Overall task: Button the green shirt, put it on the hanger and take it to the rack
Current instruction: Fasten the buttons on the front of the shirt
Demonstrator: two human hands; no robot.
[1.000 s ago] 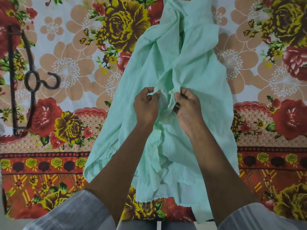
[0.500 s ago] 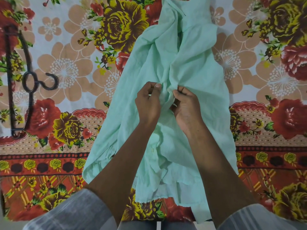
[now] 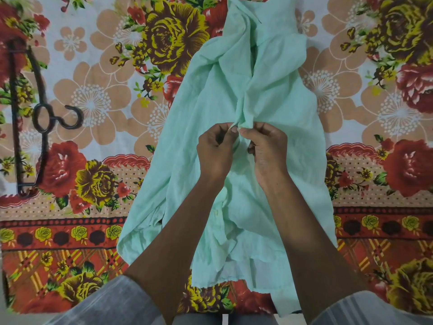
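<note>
The pale green shirt (image 3: 206, 95) lies lengthwise on the flowered bedsheet, collar at the top edge, hem toward me. My left hand (image 3: 216, 148) and my right hand (image 3: 267, 148) are side by side at the shirt's middle. Both pinch the front placket between thumb and fingertips, and the cloth bunches up just above them. The fingertips nearly touch each other; the button itself is hidden between them. A small button (image 3: 216, 211) shows lower on the placket, between my forearms. The dark hanger (image 3: 39, 118) lies flat at the far left, hook pointing right.
The flowered bedsheet (image 3: 93, 102) covers the whole surface. Bare sheet lies between the hanger and the shirt's left edge, and to the right of the shirt. My grey striped sleeves (image 3: 112, 303) fill the bottom corners.
Both hands have shifted slightly up the placket and closed in on each other. The gap between the two front edges under the fingers has drawn shut. The hanger has not moved.
</note>
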